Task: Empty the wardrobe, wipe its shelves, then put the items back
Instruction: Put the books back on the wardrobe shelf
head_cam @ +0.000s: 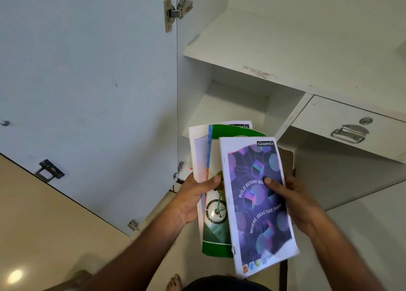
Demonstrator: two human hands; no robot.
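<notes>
Two hands grip a fanned stack of notebooks in front of an open wardrobe. The left hand point(193, 196) curls round the stack's left edge, thumb pressed across the green book point(216, 205) and the white one point(197, 150) beneath it, apparently to keep the lower books from sliding apart. The right hand point(294, 203) holds the purple book point(257, 203) by its right edge, thumb flat on the cover, fingers hidden behind. That top book sits skewed over the others, and a brown cover point(289, 159) shows behind it. The books are held out towards the lower shelf point(219, 112), which sits just beyond their top edges. The shelves in view look bare: the upper shelf point(274, 49) holds nothing, though its front edge is scuffed. Whether the books are going in or coming out cannot be told from this moment. To the right a drawer point(351, 123) with a metal handle is closed; to the left the door point(87, 82) stands wide open on its hinge point(178, 9).
</notes>
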